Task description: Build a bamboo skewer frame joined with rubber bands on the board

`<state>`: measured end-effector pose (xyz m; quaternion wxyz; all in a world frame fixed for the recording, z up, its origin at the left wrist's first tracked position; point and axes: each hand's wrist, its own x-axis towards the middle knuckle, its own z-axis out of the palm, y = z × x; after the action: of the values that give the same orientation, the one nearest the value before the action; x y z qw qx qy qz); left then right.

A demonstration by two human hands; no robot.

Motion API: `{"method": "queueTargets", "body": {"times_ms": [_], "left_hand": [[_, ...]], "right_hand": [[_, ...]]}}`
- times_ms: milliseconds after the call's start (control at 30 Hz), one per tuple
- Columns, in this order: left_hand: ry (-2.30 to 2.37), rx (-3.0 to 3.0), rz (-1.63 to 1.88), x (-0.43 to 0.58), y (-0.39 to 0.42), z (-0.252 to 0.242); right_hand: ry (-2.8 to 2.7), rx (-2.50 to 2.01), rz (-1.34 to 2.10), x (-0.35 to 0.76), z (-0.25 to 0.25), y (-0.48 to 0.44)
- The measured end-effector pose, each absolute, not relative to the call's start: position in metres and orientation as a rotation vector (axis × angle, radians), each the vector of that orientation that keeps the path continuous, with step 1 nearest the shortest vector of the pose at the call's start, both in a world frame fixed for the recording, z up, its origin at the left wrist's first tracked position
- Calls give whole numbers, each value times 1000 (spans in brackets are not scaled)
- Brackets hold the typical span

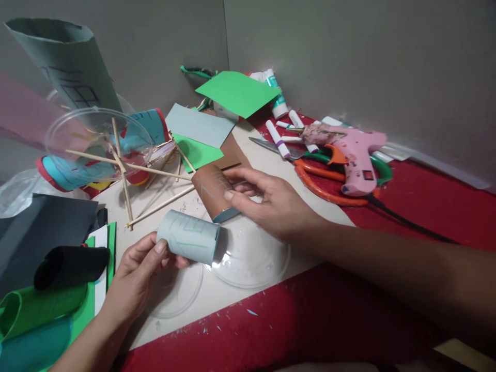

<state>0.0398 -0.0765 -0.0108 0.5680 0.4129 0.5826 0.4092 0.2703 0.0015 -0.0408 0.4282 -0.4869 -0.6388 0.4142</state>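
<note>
Black paper tube (77,266) at far left, lying just above a green paper tube (48,307). Above these, a tall grey-green paper tube (83,72) leans, drawn with dark lines, behind a clear plastic disc (98,121). Thin wooden sticks (124,201) cross just right of the disc.

Left hand (139,263): closed in a light pinch on a pale blue paper tube (189,237). Thumb lies over the tube's left end, fingers behind and beneath; most of the length sticks out to the right of the grip, tilted slightly down, green pen strokes on the side facing up.

Brown paper tube (211,194) just beyond and right of the blue one, slanting, pale blue lining at its near end. Stick ends reach its left side; whether they touch, cannot tell.

Right hand (271,201): thumb and forefinger closed on the brown tube's right side, so the tube lies left of the grip. Clear plastic lid (263,266) below, on the white board (310,253).

Farther right, white markers (277,138), then a pink glue gun (360,150) over orange-handled scissors (315,188).
</note>
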Motion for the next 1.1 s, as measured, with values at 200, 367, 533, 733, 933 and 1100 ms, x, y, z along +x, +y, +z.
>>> {"method": "queueTargets", "body": {"times_ms": [200, 367, 533, 733, 933, 1100], "left_hand": [[1288, 985, 998, 28, -69, -25], [1270, 1005, 1019, 23, -67, -31], [1265, 1047, 1024, 24, -64, -33], [1274, 1072, 1021, 25, -61, -37], [1283, 1122, 990, 26, -62, -36], [1277, 1138, 1003, 28, -61, -34]], "right_hand": [[-1592, -1216, 1000, 269, -41, 1], [-1597, -1206, 1016, 269, -42, 2], [-1590, -1207, 1027, 269, -43, 2], [-1590, -1219, 1046, 269, -42, 1], [-1599, -1213, 1032, 269, -42, 1], [-1582, -1205, 1069, 269, -43, 1]]}}
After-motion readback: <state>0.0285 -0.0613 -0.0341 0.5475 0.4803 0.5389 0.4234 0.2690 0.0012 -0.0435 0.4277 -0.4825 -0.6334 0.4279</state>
